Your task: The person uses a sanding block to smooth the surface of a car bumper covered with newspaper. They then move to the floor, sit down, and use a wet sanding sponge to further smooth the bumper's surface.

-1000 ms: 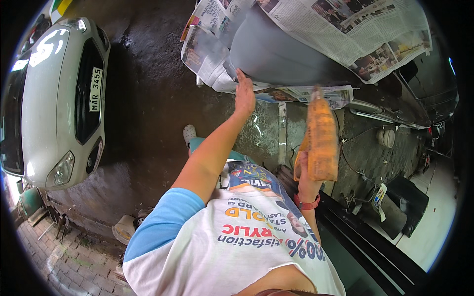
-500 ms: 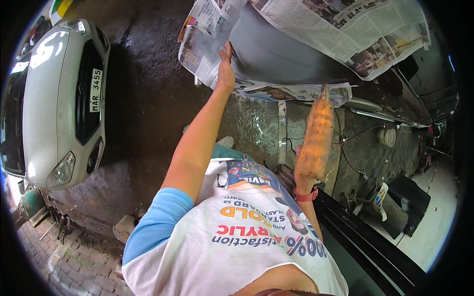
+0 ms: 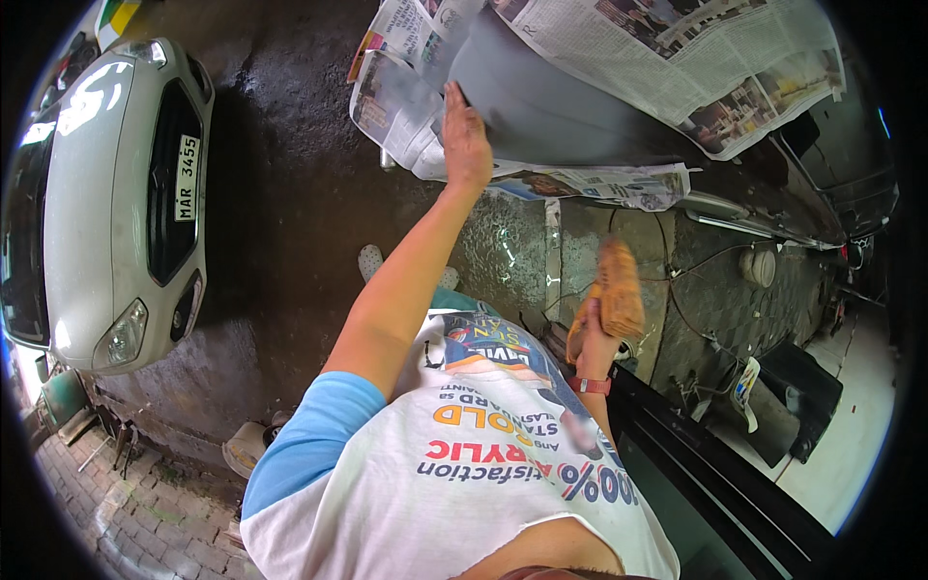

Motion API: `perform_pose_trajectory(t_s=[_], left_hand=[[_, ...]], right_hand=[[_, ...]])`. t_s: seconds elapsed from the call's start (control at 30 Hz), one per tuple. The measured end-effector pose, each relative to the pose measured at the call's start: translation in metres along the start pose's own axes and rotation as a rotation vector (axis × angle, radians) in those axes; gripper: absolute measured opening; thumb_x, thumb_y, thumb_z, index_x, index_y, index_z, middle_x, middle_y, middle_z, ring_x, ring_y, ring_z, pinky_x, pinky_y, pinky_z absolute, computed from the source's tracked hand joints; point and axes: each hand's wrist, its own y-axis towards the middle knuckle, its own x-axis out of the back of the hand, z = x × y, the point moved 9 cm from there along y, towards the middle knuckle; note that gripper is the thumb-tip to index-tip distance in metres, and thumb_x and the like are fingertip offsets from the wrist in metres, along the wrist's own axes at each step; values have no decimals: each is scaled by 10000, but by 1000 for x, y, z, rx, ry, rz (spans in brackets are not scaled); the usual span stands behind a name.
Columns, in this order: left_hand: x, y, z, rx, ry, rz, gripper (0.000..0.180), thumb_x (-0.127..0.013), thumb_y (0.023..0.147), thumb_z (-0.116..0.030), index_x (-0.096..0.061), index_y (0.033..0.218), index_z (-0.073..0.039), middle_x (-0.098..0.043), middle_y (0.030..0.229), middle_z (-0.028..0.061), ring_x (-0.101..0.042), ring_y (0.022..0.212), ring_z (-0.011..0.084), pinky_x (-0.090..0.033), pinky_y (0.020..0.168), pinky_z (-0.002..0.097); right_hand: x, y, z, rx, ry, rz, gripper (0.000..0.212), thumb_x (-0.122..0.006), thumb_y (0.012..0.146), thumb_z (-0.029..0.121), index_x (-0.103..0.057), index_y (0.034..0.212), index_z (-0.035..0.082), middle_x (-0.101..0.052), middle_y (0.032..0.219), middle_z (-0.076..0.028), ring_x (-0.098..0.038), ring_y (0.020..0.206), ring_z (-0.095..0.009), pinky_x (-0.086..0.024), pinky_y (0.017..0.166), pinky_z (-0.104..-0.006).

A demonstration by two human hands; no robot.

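Observation:
My left hand (image 3: 467,145) lies with straight fingers along the lower left edge of a grey car body panel (image 3: 561,106). Whether its palm presses on the panel I cannot tell. Sheets of newspaper (image 3: 667,48) frame the panel above, at the left and along its lower edge. My right hand (image 3: 596,350), with a red band at the wrist, is closed round an orange plastic bottle (image 3: 619,295). The bottle is slightly blurred and tilted, its narrow end pointing away from me, below the newspaper's lower edge.
A silver car (image 3: 106,203) stands at the left on dark wet floor. Hoses or cables (image 3: 677,290) trail over the ground at the right, near a round pale container (image 3: 758,267). A dark car part (image 3: 788,406) lies at the lower right.
My left hand has shifted right along the panel's edge. My right hand has drawn the bottle back toward me, away from the newspaper, and tipped it.

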Motion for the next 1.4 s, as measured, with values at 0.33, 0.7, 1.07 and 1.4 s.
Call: perform_pose_trajectory(t_s=[0.33, 0.7, 1.07, 1.4], left_hand=[[-31, -32, -80, -257, 122, -59, 985, -300, 1066, -684, -48, 1666, 55, -15, 1727, 336, -35, 1611, 496, -71, 1288, 589], [-15, -29, -37, -121, 97, -105, 968, -277, 1056, -708, -58, 1688, -8, -58, 1747, 281, -56, 1625, 440, -26, 1288, 602], [-13, -24, -41, -167, 74, -55, 944, -308, 1060, -694, -93, 1690, -25, -98, 1749, 259, -112, 1618, 438, -72, 1289, 599], [-30, -84, 24, -232, 488, 377, 868, -488, 1057, -482, -123, 1678, 3, -113, 1730, 304, -106, 1620, 433, -109, 1297, 585]], right_hand=[[16, -6, 13, 37, 123, -64, 267, -758, 991, 95, -628, 1215, 29, -661, 1057, -23, -590, 818, -112, -501, 681, -295], [25, 4, -28, -237, 182, -112, 196, -767, 984, 134, -658, 1119, 43, -627, 861, -12, -584, 683, -129, -490, 601, -303], [16, -12, 29, 21, 214, -128, 205, -752, 1004, 151, -655, 1141, 33, -648, 952, -20, -582, 781, -131, -495, 686, -290], [-120, -85, 140, 1041, -747, 617, 421, -844, 823, 137, -681, 1188, 4, -706, 1128, -192, -692, 983, -405, -567, 831, -458]])
